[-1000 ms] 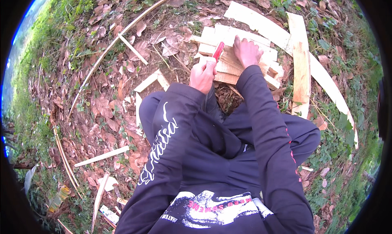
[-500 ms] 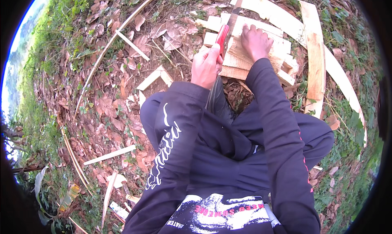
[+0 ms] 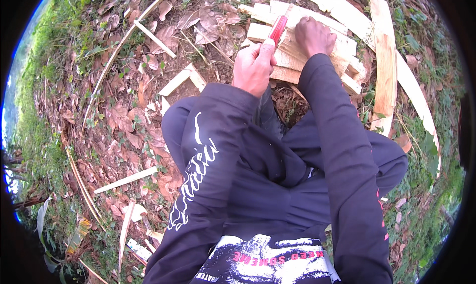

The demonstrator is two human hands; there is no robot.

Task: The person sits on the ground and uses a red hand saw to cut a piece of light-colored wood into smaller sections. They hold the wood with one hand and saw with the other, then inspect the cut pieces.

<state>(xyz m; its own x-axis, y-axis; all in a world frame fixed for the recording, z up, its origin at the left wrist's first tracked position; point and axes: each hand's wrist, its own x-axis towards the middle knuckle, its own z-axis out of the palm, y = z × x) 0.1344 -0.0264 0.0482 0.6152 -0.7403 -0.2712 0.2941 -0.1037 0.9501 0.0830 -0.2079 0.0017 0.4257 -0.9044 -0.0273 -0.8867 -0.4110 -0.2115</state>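
Note:
In my left hand (image 3: 254, 68) is the red handle (image 3: 278, 30) of a tool with a long, thin metal blade. The blade points away from me over the wood; whether it is a saw or a knife is unclear. My right hand (image 3: 315, 37) is just right of the blade, its fingers curled down onto a pale wooden piece (image 3: 292, 61) at the top of a stack of cut wood. The curled fingertips are partly hidden. Pale boards (image 3: 342, 28) lie stacked under and beyond this hand.
A flat plank (image 3: 384, 61) and a long, curved-looking strip (image 3: 421, 95) lie right of the stack. Wood offcuts (image 3: 179, 80) and thin sticks (image 3: 126, 180) are scattered over dry leaves on the left. My bent legs (image 3: 277, 194) are close before the stack.
My left hand has pushed the red-handled tool slightly away from me. My right hand has shifted a little forward and its fingers look more tightly curled on the wood.

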